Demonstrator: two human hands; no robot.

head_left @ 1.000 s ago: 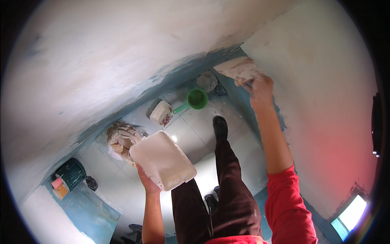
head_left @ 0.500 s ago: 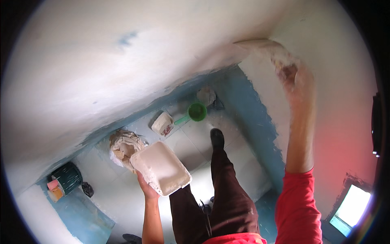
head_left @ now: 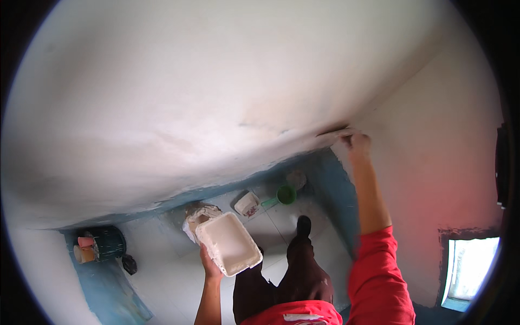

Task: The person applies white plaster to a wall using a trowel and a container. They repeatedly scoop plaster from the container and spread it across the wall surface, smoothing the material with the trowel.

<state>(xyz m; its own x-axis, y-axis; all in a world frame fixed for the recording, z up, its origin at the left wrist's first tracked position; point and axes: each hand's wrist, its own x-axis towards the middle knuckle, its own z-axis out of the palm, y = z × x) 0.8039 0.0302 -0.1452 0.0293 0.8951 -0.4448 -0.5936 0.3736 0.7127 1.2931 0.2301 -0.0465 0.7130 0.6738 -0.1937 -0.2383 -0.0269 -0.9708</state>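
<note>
My left hand [head_left: 211, 263] grips a white rectangular tray [head_left: 254, 262] from its near left side. Smooth pale paste lies in the tray, and smears coat its rim. At the wall corner, my right hand [head_left: 358, 145] is closed around a putty knife, its handle mostly hidden by the fingers. The knife's thin blade [head_left: 331, 131] lies against the left wall [head_left: 216, 81], close to where it meets the right wall [head_left: 428, 157]. Pale coating covers both walls, with darker patches on the left one.
On the tiled floor are an opened paper sack [head_left: 196, 214], a small white container [head_left: 247, 203] and a green dipper [head_left: 286, 194]. A dark bucket [head_left: 109, 243] stands at the left. A bright window [head_left: 470, 271] is at the lower right. Blue paint [head_left: 330, 168] borders the lower walls.
My right hand has come down and leftward in the picture with the putty knife, still at the corner. The view has shifted, showing more wall. My left hand keeps hold of the tray.
</note>
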